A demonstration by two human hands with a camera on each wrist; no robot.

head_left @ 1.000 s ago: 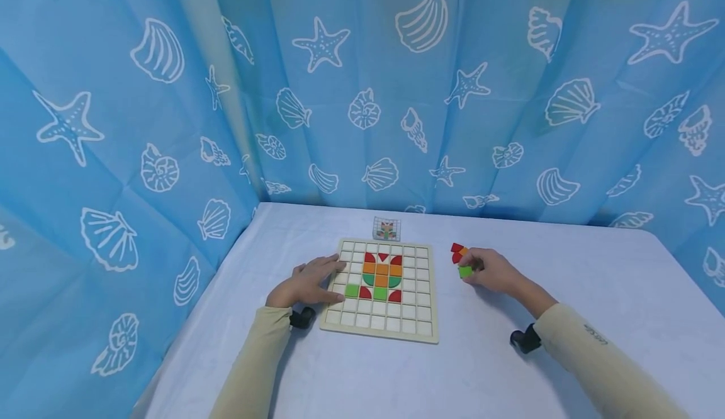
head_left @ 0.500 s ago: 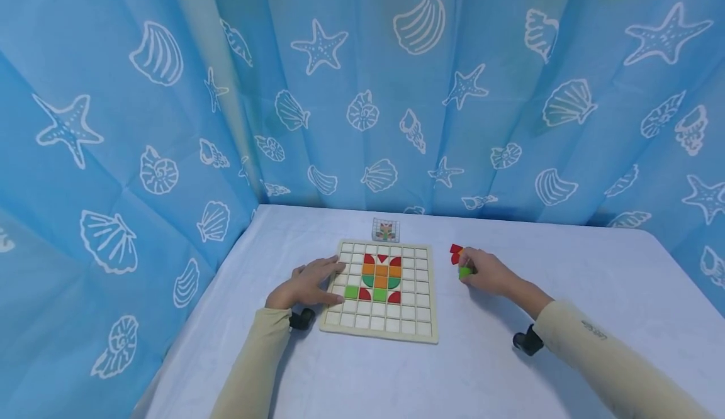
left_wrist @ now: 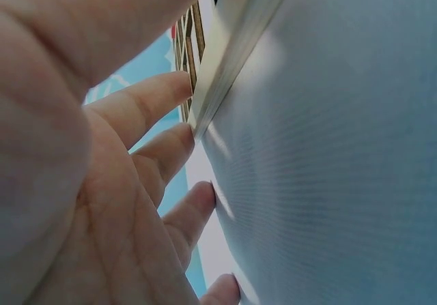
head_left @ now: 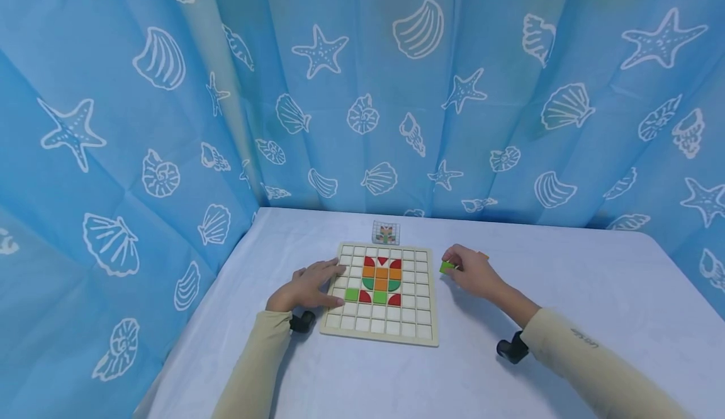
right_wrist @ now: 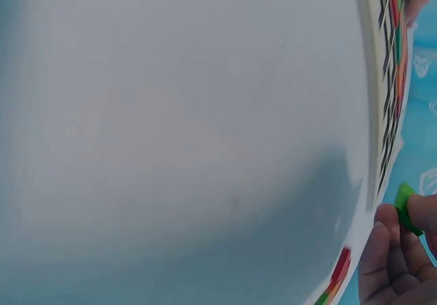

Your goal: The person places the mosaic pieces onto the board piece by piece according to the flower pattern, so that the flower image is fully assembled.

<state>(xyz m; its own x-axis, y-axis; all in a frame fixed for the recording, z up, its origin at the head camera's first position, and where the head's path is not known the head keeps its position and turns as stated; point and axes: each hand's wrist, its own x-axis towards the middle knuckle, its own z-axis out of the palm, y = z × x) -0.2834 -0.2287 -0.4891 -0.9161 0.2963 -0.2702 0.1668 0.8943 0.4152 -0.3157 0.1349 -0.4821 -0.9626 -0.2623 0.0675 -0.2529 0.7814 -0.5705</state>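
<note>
Head view: green square tile pinched in the right hand, just off the board's right edge

A green tile (head_left: 447, 267) is held at the fingertips of the right hand (head_left: 474, 273), right of centre in the frame. It is gripped between thumb and fingers, with most of its face left showing. The relation judged to matter most is the one between tile and gridded board (head_left: 433, 306): the board lies directly to the left of the grip, and the tile is placed near its right rim, level with its upper half, apart from it. The right hand is by far the nearer; the left hand (head_left: 306, 287) is set at the board's left edge, fingers spread and nothing grasped, with some fingertips laid against the rim in the left wrist view.

Being square, the tile is given no clear long axis in the head view; it is pointed leftward, toward the board. In the right wrist view it is seen foreshortened at the lower right, its longer visible side slanted from upper left to lower right, so a tilt is suggested; the exact angle cannot be told. An orange piece (head_left: 483, 256) is partly hidden behind the right hand.
</note>
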